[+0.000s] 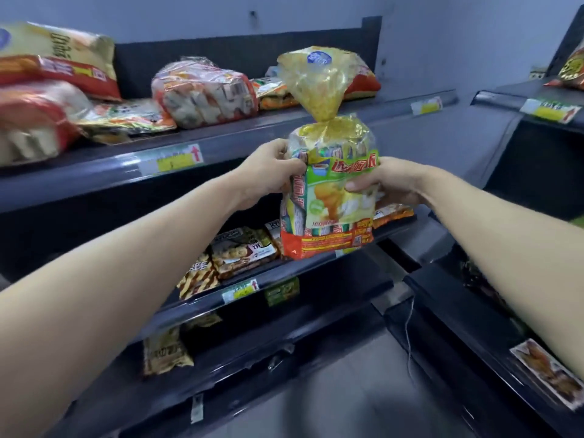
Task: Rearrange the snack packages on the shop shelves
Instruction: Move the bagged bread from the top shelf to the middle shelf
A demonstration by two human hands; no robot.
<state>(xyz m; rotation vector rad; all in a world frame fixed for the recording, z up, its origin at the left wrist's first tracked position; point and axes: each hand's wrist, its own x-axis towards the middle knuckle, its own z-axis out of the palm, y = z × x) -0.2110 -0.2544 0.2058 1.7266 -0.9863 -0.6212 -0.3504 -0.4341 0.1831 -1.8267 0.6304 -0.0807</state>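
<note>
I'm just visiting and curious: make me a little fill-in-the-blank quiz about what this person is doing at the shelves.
1. The left hand and the right hand both grip one snack bag, held ___ with its gathered top pointing up.
2. On the top shelf, the price label carries an arrow coloured ___.
3. The brown snack packs lie on the shelf ___ the top shelf.
Missing words: upright; red; below.

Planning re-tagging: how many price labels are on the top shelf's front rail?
2. One price label sits left of the held snack bag, the other near the right end of the rail. The bag covers some rail, so another may be hidden.
</note>
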